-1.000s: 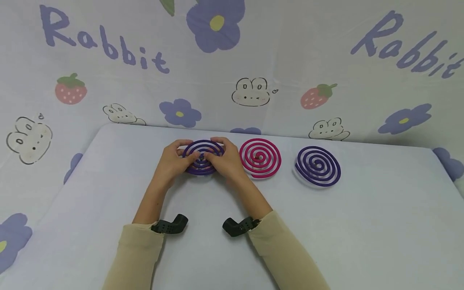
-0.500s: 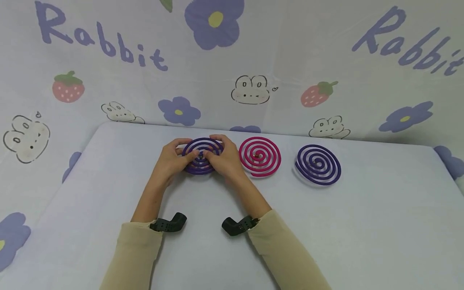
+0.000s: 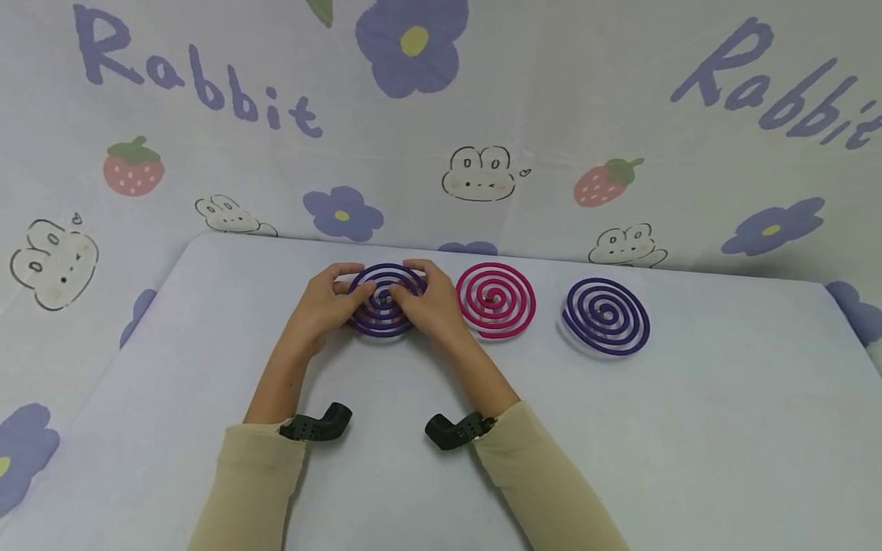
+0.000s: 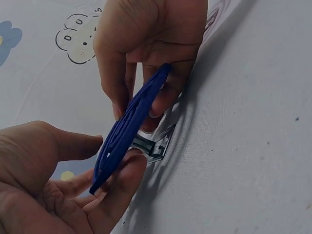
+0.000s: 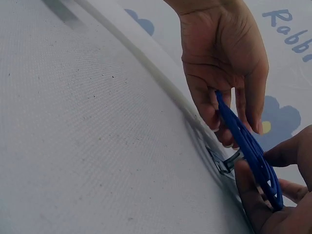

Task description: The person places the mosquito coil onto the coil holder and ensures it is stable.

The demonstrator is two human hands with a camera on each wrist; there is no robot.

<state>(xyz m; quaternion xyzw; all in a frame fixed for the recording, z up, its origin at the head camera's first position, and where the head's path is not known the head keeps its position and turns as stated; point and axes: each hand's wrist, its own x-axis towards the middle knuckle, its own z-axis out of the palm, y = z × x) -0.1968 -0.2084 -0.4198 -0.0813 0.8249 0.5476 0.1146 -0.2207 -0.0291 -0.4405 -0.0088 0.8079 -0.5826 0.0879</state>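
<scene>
Both hands hold a dark purple mosquito coil (image 3: 383, 334) at the left of the row, one from each side. My left hand (image 3: 327, 303) pinches its left edge, thumb on the upper face and fingers beneath. On the other side, my right hand (image 3: 434, 303) grips the right edge the same way, its thumb near the spiral's centre. A small metal coil stand (image 4: 155, 148) shows under the coil in the left wrist view, at the white table surface. The coil (image 5: 251, 151) sits raised over this stand in the right wrist view too.
A pink mosquito coil (image 3: 494, 300) stands close to the right hand. Farther right is another dark purple coil (image 3: 606, 315), tilted, with a shadow under it. Behind the white table (image 3: 723, 398) hangs a cloth (image 3: 537, 99) printed with rabbits, flowers and strawberries.
The left thumb has slid slightly away from the coil's centre, so more of the spiral shows. Both hands keep their hold; the other two coils stay in place.
</scene>
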